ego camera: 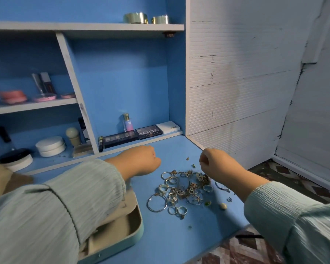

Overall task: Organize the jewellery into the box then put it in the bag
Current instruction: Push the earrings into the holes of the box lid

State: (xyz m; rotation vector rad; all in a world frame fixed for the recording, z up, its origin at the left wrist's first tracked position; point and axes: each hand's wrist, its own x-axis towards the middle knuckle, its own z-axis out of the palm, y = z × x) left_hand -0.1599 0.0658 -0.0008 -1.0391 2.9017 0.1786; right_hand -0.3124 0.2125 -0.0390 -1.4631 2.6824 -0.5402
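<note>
Silver rings and hoops (181,189) heaped mid-tabletop (171,239) — bare blue laminate toward the near edge. Both fists curl above: left hand (139,161), right hand (213,162); contents unclear. Open box (135,231) near left.

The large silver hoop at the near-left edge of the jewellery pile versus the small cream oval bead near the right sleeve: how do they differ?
The large silver hoop is a thin, open metal ring; the small cream oval bead is solid and pale. The hoop is far bigger than the bead. The hoop adjoins the pile's rings; the bead lies apart. Both lie loose on the blue desk, outside the box.
</note>
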